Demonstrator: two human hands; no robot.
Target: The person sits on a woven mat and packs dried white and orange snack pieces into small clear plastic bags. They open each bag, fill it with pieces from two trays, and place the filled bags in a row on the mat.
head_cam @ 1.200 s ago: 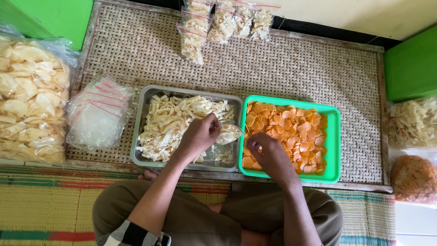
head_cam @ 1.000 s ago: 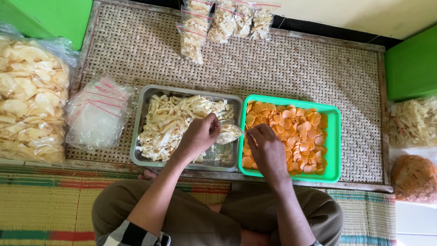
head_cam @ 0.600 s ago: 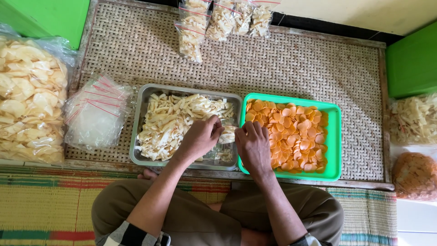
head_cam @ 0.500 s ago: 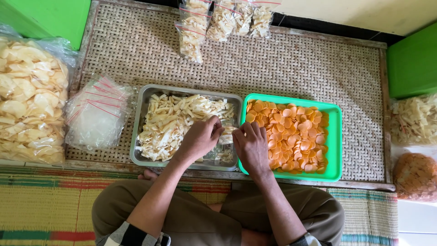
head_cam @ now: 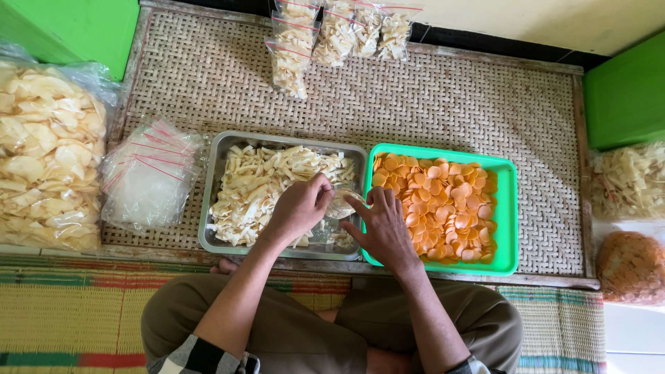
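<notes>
Centrally, on the woven rattan table (head_cam: 443,90), sit two trays side by side and touching: one metal tray (head_cam: 208,208) holding pale strip-shaped crackers (head_cam: 253,183), and to its right one green plastic tray (head_cam: 512,208) filled with round orange chips (head_cam: 443,201).

Both of the person's hands meet over the metal tray's right edge. The left hand (head_cam: 298,211) hovers above the metal tray's right half, fingers curled together and pinched on the mouth of a small clear bag (head_cam: 341,205). The right hand (head_cam: 384,228) lies across the seam between the two trays, fingers spread loosely and touching the same small bag from the right; whether it truly clasps the bag cannot be told. The bag itself sits just at the metal tray's right rim, between the two hands, and looks partly filled with pale pieces.

Left of the metal tray lies one loose stack of empty clear bags (head_cam: 149,180) with red seal strips, and farther left one large bag of pale round crackers (head_cam: 45,152). Beyond the metal tray, at the table's far edge, lie four small filled packets (head_cam: 332,34) in a cluster. Right of the green tray, off the table, are one bag of pale strips (head_cam: 627,183) and one bag of brown crackers (head_cam: 630,266).
</notes>
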